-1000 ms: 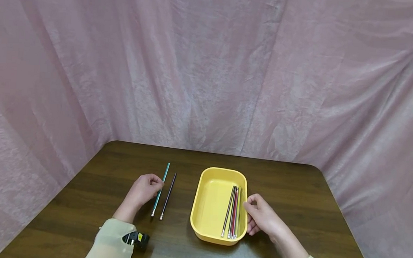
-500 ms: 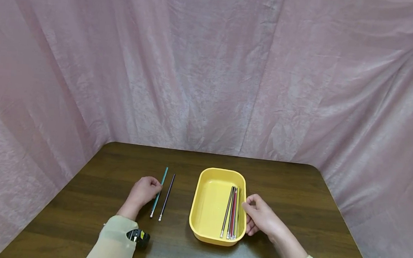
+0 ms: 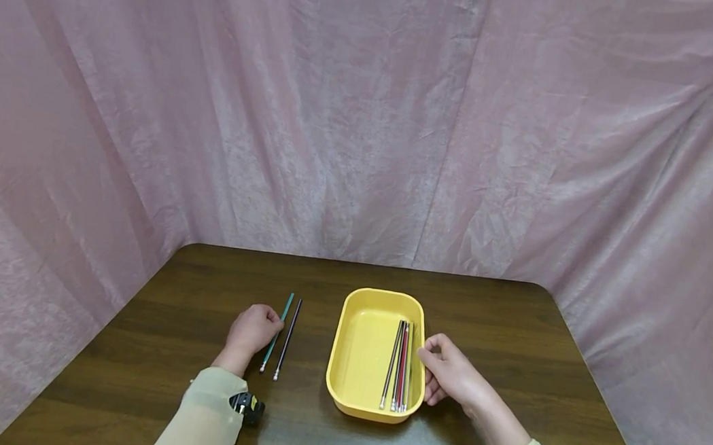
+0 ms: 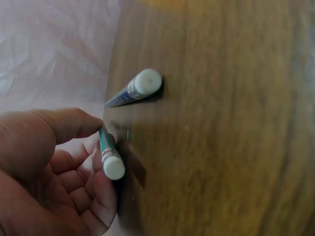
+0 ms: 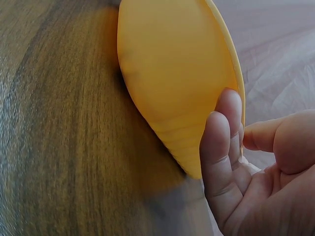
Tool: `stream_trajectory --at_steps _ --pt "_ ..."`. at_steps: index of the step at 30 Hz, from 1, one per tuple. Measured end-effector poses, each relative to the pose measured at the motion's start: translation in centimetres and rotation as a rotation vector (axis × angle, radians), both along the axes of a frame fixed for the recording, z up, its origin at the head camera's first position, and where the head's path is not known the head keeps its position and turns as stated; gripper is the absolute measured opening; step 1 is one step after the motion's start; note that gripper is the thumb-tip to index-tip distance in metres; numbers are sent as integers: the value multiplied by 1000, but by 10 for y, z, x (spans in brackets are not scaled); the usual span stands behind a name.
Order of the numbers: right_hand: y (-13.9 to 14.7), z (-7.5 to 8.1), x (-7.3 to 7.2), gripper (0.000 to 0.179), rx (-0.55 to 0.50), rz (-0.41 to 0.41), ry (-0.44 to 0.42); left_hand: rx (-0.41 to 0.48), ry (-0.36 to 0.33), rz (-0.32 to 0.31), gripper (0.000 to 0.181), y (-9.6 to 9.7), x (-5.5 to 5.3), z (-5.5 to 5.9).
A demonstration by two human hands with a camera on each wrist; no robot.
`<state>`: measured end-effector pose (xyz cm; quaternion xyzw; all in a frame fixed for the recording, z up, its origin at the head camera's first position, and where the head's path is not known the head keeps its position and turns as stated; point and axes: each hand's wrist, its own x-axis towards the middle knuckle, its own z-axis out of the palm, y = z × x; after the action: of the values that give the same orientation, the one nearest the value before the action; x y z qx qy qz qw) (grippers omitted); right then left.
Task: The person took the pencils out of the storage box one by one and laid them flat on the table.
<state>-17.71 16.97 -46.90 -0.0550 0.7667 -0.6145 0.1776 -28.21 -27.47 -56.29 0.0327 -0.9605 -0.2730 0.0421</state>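
A teal pencil [image 3: 268,356] with a white eraser is pinched between the thumb and fingers of my left hand [image 3: 253,330]. In the left wrist view its eraser end [image 4: 114,167] points at the camera, close above the wood. Just to its right a dark pencil [image 3: 288,341] lies on the table, its white eraser [image 4: 148,81] towards me. My right hand [image 3: 450,372] grips the right rim of a yellow plastic tray [image 3: 360,366], thumb on one side and fingers on the other. Several pencils [image 3: 398,371], dark, red and yellowish, lie side by side along the tray's right wall.
The brown wooden table [image 3: 497,319] has rounded far corners. Pink velvety curtains [image 3: 362,127] hang behind it and at both sides. A small black device [image 3: 247,408] sits on my left wrist at the sleeve.
My left hand has shifted slightly with the teal pencil, whose far end now sits nearer to me. The right hand keeps its grip on the tray, and the dark pencil stays put.
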Motion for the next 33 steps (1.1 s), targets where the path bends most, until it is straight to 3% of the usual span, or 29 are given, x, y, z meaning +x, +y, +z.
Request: stream_trajectory --at_steps 6,8,11,20,33 --pt "1 0 1 21 -6 2 1 -17 -14 17 16 25 28 44" --pt "1 0 0 21 -7 5 1 -15 -48 36 16 35 39 64" --pt "1 0 0 21 -8 6 3 -26 -80 48 20 42 47 77" --pt "2 0 0 21 -4 8 7 -32 -136 56 32 49 50 82" --pt "2 0 0 21 -12 13 13 -45 -136 41 31 53 52 84"
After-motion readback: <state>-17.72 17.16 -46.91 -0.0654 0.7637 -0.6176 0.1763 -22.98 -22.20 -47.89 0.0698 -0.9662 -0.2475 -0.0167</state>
